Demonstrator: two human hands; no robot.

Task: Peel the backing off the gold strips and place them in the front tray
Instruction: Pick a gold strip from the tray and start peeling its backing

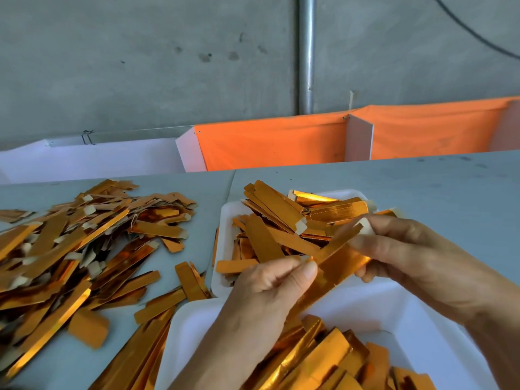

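Pinching one light, floppy gold strip (pixel 342 260), left hand (pixel 270 280) grips its lower end, right hand (pixel 394 249) its pale tab above the front tray (pixel 374 302).

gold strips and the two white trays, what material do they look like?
Gold strip held in both hands: looks like thin card or paper with a mirror-like metallic foil face; it glints and creases sharply. The pale tab at its end suggests a paper backing. Front tray and far tray: matte white, thick rounded rims, probably foam or moulded pulp.
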